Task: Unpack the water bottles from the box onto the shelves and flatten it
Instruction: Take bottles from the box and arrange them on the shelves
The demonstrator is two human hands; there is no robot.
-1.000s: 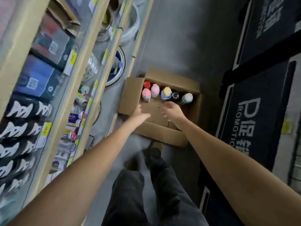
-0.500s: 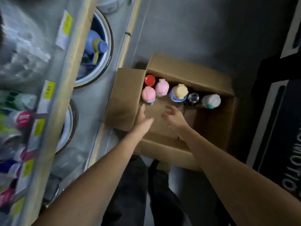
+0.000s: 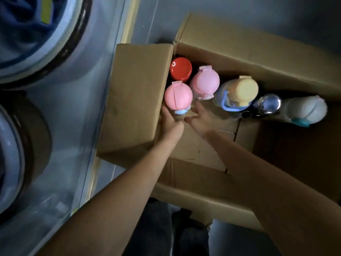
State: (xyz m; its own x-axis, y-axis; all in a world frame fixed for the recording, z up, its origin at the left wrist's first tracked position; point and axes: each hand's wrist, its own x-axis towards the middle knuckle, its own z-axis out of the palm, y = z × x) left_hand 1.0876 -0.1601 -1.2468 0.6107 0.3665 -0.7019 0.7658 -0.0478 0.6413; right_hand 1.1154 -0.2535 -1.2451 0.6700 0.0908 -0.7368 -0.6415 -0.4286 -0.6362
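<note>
An open cardboard box [image 3: 230, 52] stands on the floor with several water bottles upright along its far side. I see a red-lidded bottle [image 3: 180, 68], two pink-lidded bottles [image 3: 178, 96] [image 3: 204, 82], a yellow-lidded bottle [image 3: 239, 91], a chrome-lidded bottle [image 3: 270, 104] and a white bottle [image 3: 304, 109]. My left hand [image 3: 170, 122] reaches into the box, fingers against the base of the nearer pink bottle. My right hand [image 3: 200, 119] is beside it, fingers spread, just below the pink bottles and holding nothing.
The box's left flap [image 3: 136, 98] lies folded outward toward a glass-fronted shelf unit [image 3: 60, 145] on the left, which holds round dark-rimmed items. Grey floor [image 3: 258, 13] lies beyond the box. My legs in dark trousers [image 3: 156, 233] stand in front of it.
The view has dropped much closer to the box. Both hands have moved forward from the box's middle to the pink bottles, the left now touching the nearer one.
</note>
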